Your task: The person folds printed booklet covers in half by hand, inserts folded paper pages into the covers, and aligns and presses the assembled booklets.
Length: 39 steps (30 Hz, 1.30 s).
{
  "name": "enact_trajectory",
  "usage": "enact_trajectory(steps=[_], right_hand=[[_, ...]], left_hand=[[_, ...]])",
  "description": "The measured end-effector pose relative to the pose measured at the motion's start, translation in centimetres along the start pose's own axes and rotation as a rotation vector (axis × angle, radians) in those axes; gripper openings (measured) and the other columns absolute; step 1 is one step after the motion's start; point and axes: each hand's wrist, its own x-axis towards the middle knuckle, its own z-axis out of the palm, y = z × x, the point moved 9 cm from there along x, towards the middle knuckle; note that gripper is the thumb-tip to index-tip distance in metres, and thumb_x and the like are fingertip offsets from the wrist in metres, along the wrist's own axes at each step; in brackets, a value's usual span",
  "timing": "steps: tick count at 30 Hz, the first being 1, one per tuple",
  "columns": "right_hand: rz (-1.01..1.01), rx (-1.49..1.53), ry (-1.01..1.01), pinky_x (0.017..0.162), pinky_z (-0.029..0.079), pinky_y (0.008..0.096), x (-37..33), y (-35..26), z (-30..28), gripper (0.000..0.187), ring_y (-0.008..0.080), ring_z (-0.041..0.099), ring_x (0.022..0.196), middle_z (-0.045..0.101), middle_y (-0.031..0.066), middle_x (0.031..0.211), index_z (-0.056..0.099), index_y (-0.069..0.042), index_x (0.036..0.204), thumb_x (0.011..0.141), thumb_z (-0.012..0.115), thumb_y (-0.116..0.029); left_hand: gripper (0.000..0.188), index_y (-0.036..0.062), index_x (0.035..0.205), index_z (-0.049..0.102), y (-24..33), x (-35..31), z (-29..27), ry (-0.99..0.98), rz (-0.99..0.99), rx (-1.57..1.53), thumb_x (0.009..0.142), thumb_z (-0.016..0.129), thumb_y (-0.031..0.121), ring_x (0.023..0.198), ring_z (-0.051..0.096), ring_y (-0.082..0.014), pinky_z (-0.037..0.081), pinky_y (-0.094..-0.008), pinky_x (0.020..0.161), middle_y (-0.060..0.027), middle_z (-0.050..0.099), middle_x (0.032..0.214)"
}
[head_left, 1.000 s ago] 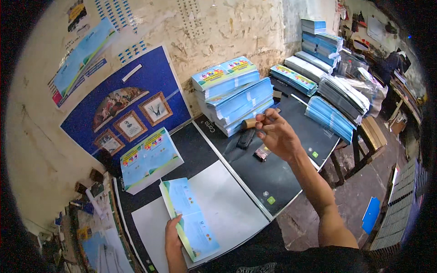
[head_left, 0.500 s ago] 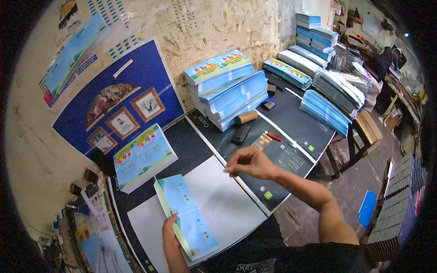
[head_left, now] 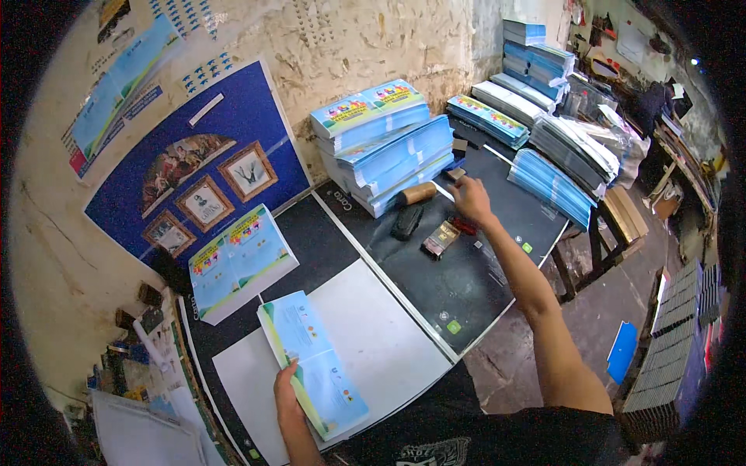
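Stained wall (head_left: 373, 46): pale and peeling, rising behind a black table (head_left: 307, 237).
Blue printed stack (head_left: 318, 369): slanting over the left part of a white sheet (head_left: 381, 326); taken as clock centre, 12 toward the top of the view.
Left hand (head_left: 287, 396): gripping at the stack's 8 o'clock edge, with thumb laid on top; other fingers mostly hidden, so cannot tell how spread.
Thick booklet pile (head_left: 242, 264): near, at 11 o'clock.
Black object (head_left: 407, 223): at 1 o'clock, just beside a wooden cylinder (head_left: 417, 193).
Small pack (head_left: 440, 239): between 1 and 2 o'clock.
Right hand (head_left: 472, 200): farther out between 1 and 2, near a tan-topped block (head_left: 457, 174); fingers curled, cannot tell whether pinching anything.
Tall blue piles (head_left: 392, 151): between 12 and 1, close to the wall.
Framed-picture poster (head_left: 194, 167): leaning at 11 o'clock, beyond the booklets.
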Motion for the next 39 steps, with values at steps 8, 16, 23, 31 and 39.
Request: enact_trajectory(steps=[8, 16, 23, 31, 39], right_hand=[[-0.176, -0.398, -0.304, 0.089, 0.043, 0.0472, 0.0, 4.0, 4.7, 0.03, 0.034, 0.054, 0.11, 0.066, 0.0097, 0.11, 0.059, -0.009, 0.107, 0.092, 0.063, -0.034], [0.045, -0.005, -0.39, 0.092, 0.043, 0.0392, 1.4, 3.1, 2.0, 0.04, 0.0246, 0.057, 0.106, 0.068, 0.0107, 0.115, 0.061, -0.011, 0.124, 0.095, 0.061, -0.039], [0.66, 1.645, -0.579, 0.085, 0.043, 0.032, -4.6, -12.0, -2.3, 0.039, 0.0185, 0.058, 0.103, 0.066, 0.0071, 0.116, 0.062, -0.01, 0.117, 0.1, 0.05, -0.043], [0.602, 1.782, -0.659, 0.086, 0.049, 0.0301, -8.0, -19.9, -3.7, 0.029, 0.0167, 0.06, 0.1, 0.059, 0.005, 0.105, 0.056, -0.01, 0.117, 0.09, 0.065, -0.004], [0.416, 1.195, -0.686, 0.058, 0.054, 0.0248, -11.2, -22.6, -2.9, 0.015, 0.0102, 0.065, 0.066, 0.066, 0.0048, 0.081, 0.06, -0.004, 0.082, 0.088, 0.071, 0.004]], left_hand=[[0.038, -0.0051, 0.119, 0.058, 0.3, -1.0, 1.0, 0.041, 0.006, 0.071, 0.092, 0.064, 0.021, 0.091, 0.069, -0.0242, 0.058, -0.035, 0.079, -0.0139, 0.067, 0.103], [0.039, -0.0063, 0.121, 0.058, -0.1, -0.5, 0.3, 0.008, 0.014, 0.057, 0.094, 0.061, 0.022, 0.089, 0.069, -0.0234, 0.058, -0.0345, 0.076, -0.0135, 0.067, 0.101], [0.04, -0.0054, 0.123, 0.057, -0.7, -2.0, 1.8, -0.001, -0.005, 0.043, 0.094, 0.064, 0.022, 0.088, 0.069, -0.0229, 0.057, -0.0342, 0.077, -0.0124, 0.066, 0.103], [0.04, -0.0002, 0.126, 0.058, -5.9, -3.8, 4.7, -0.047, -0.112, 0.075, 0.094, 0.066, 0.023, 0.095, 0.067, -0.0248, 0.057, -0.0383, 0.081, -0.0122, 0.066, 0.108], [0.044, -0.0026, 0.128, 0.056, -4.1, -5.2, 6.5, 0.016, -0.071, 0.224, 0.094, 0.067, 0.023, 0.1, 0.066, -0.0237, 0.054, -0.0376, 0.085, -0.013, 0.065, 0.112]])
